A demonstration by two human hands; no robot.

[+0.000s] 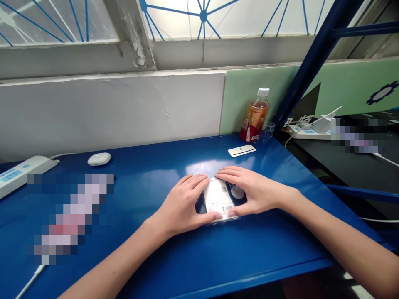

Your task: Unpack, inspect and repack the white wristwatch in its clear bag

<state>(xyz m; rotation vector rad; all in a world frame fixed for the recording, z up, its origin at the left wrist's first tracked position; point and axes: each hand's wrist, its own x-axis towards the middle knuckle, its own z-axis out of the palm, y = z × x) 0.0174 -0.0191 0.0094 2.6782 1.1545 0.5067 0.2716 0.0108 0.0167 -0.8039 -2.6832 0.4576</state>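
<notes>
Left hand (182, 203) and right hand (249, 189) cupped around a small white packet (218, 198) flat on the blue table (149, 174), fingers curled close and pressed on its two long edges, thumbs at the near end. Fingertips nearly meeting over the far end, hiding that edge. Printed label and barcode between the thumbs, too small to read. A round pale piece under the right fingers, partly covered, hard to identify.

Beyond the fingertips, well apart: a white card (242, 150) and a bottle (254, 116) of amber drink. Far off past the left knuckles, a white oval case (99, 158) and a power strip (18, 174), cut off at the frame edge. Blurred patch beside the left wrist, unreadable.
</notes>
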